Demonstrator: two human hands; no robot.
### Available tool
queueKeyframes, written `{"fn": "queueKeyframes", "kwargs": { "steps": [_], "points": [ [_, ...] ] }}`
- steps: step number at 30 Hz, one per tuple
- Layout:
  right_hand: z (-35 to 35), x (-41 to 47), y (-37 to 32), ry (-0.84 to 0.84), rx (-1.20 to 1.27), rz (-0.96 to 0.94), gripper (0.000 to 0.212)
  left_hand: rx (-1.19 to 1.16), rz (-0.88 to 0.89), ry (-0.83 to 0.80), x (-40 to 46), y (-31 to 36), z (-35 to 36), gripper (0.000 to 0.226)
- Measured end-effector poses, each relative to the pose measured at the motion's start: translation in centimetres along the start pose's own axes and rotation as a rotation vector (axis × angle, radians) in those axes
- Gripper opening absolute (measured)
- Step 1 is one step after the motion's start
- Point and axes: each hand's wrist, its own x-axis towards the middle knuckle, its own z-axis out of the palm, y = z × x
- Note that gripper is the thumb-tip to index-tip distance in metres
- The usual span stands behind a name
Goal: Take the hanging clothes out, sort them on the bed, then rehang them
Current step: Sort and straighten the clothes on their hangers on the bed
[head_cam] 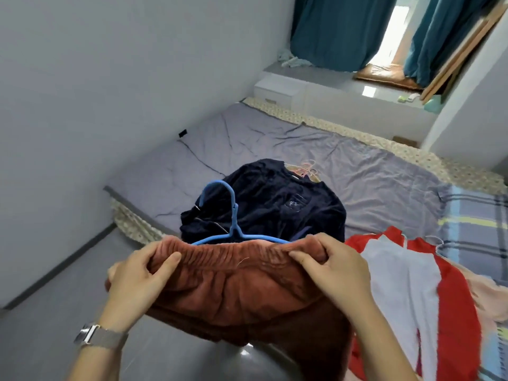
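Left hand (137, 276), right hand (334, 266) grip rust trousers (236, 287) waistband; blue hanger (231, 215) apparently inside.

— What stood by the far wall?
— Teal curtains (341, 28) hung at a bright window, with a white drawer unit (277, 90) below on the left.
— And closer in?
— A small black object (182, 133) lay beside the grey wall (110, 78), and grey floor (41, 312) ran along the left.
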Motion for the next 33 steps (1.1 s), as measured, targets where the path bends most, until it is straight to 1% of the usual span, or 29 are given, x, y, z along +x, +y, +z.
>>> {"fn": "queueKeyframes", "kwargs": {
  "steps": [3, 5, 6, 10, 12, 14, 16, 18, 21, 24, 29, 31, 33],
  "points": [
    [4.4, 3.1, -5.2, -0.040, 0.055, -0.076, 0.030, 0.046, -0.075, 0.126, 1.8, -4.1, -3.9, 0.039],
    [8.6, 5.3, -9.4, -0.079, 0.092, -0.116, 0.031, 0.137, -0.116, 0.237, 3.8, -6.9, -7.0, 0.044],
    [10.2, 6.1, -11.2, -0.087, 0.110, -0.122, 0.032, 0.185, -0.130, 0.264, 5.0, -7.8, -8.2, 0.044],
    [17.1, 9.5, -19.0, -0.085, 0.211, -0.140, 0.027, 0.246, -0.143, 0.325, 10.6, -13.4, -14.2, 0.034],
    [20.0, 11.1, -22.7, -0.065, 0.259, -0.146, 0.034, 0.261, -0.126, 0.344, 13.6, -15.9, -17.2, 0.031],
    [22.6, 12.7, -26.1, -0.046, 0.317, -0.137, 0.040, 0.294, -0.084, 0.364, 16.9, -18.0, -20.0, 0.038],
    [24.8, 14.5, -28.8, -0.040, 0.389, -0.118, 0.038, 0.329, -0.047, 0.360, 20.5, -19.9, -22.2, 0.046],
    [26.6, 16.3, -30.8, -0.050, 0.446, -0.088, 0.030, 0.334, -0.002, 0.332, 24.2, -21.7, -23.5, 0.054],
    [29.5, 19.6, -32.5, -0.061, 0.486, -0.037, 0.020, 0.320, 0.055, 0.287, 30.0, -24.4, -23.7, 0.062],
    [33.2, 23.8, -33.7, -0.056, 0.487, 0.012, 0.017, 0.296, 0.076, 0.223, 36.1, -27.4, -22.8, 0.058],
    [38.1, 31.8, -35.9, -0.006, 0.484, 0.072, 0.019, 0.249, 0.089, 0.131, 46.4, -30.4, -22.1, 0.067],
    [38.6, 35.2, -37.0, 0.018, 0.460, 0.086, 0.019, 0.224, 0.120, 0.108, 50.7, -30.3, -22.5, 0.061],
    [38.1, 39.0, -38.3, 0.062, 0.444, 0.086, 0.014, 0.207, 0.162, 0.098, 55.4, -29.9, -22.8, 0.054]
  ]
}}
